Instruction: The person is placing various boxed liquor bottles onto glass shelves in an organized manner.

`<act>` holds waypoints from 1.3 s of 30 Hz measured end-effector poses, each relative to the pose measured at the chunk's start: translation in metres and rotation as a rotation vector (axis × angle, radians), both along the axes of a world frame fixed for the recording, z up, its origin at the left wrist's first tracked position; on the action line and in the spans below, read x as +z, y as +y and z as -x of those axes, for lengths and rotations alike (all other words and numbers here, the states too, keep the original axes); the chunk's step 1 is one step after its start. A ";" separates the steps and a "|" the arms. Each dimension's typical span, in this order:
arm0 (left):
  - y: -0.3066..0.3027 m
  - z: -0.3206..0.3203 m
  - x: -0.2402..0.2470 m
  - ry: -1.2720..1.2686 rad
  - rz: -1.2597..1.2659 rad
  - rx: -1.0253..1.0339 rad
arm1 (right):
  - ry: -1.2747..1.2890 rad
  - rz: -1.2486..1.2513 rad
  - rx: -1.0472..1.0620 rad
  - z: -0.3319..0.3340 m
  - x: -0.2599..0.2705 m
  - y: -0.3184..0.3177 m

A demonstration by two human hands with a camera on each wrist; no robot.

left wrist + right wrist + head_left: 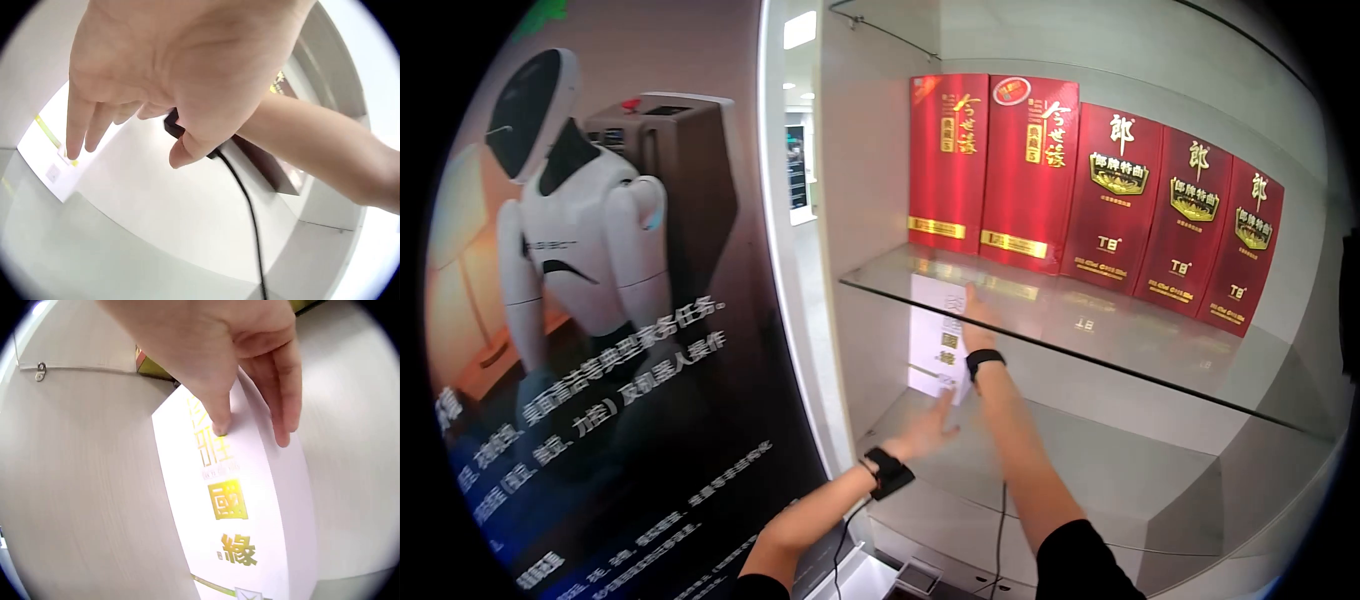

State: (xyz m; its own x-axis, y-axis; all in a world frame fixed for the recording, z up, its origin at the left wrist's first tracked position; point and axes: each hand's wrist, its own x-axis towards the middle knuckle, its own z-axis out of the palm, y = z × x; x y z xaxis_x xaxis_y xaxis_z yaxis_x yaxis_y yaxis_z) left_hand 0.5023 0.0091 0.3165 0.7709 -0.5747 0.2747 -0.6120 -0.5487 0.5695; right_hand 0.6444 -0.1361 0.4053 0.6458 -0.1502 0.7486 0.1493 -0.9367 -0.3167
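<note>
In the head view, a white box [928,325] is seen upright beneath the glass shelf [882,274], near the cabinet's left wall. Its upper part is held by the right hand [977,328]; the left hand [924,432] is held out near its lower end. On the glass shelf, "今世缘" and "典藏" are read on two red boxes [1030,195], and "郎", "郎牌特曲" and "T8" on three darker red boxes [1190,215]. A robot is pictured on the poster [625,440], where "机器人操作" is printed.

In the left wrist view, the left hand is seen open, fingers extended towards the white box; whether contact is made cannot be told.

In the right wrist view, the white box is pinched between thumb and fingers, and "國緣" is printed in gold.
</note>
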 end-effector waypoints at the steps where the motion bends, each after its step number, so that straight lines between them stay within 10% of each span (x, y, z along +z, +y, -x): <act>1: 0.010 0.025 -0.007 -0.025 0.045 -0.070 | -0.033 0.057 0.009 -0.018 -0.008 -0.009; 8: 0.122 0.206 -0.034 0.429 0.258 -0.073 | 0.316 0.184 0.184 0.106 0.029 -0.003; 10: 0.159 0.252 -0.054 0.621 0.337 0.151 | 0.532 -0.077 0.548 0.179 0.018 -0.003; 15: 0.241 0.365 -0.151 0.627 0.644 0.681 | 0.657 -0.375 0.863 0.353 -0.105 -0.036; 18: 0.237 0.396 -0.166 0.547 0.731 0.981 | 0.840 -0.779 0.589 0.432 -0.204 -0.072; 24: 0.171 0.335 -0.114 0.377 0.548 0.538 | 0.794 -1.107 0.203 0.541 -0.250 -0.087; 31: 0.077 0.293 -0.056 0.300 0.415 0.089 | 0.689 -0.743 0.238 0.514 -0.187 -0.057; 39: 0.101 0.331 -0.101 0.548 0.477 0.209 | 0.824 -0.809 0.386 0.542 -0.216 -0.042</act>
State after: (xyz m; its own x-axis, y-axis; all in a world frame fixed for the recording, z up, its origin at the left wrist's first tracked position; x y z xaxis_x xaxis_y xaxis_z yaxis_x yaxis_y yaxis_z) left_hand 0.1708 0.1099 0.2159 0.9487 -0.3161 0.0032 -0.0833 -0.2401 0.9672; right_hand 0.1027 -0.1781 0.1897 0.9889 -0.0765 -0.1276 -0.1469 -0.3636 -0.9199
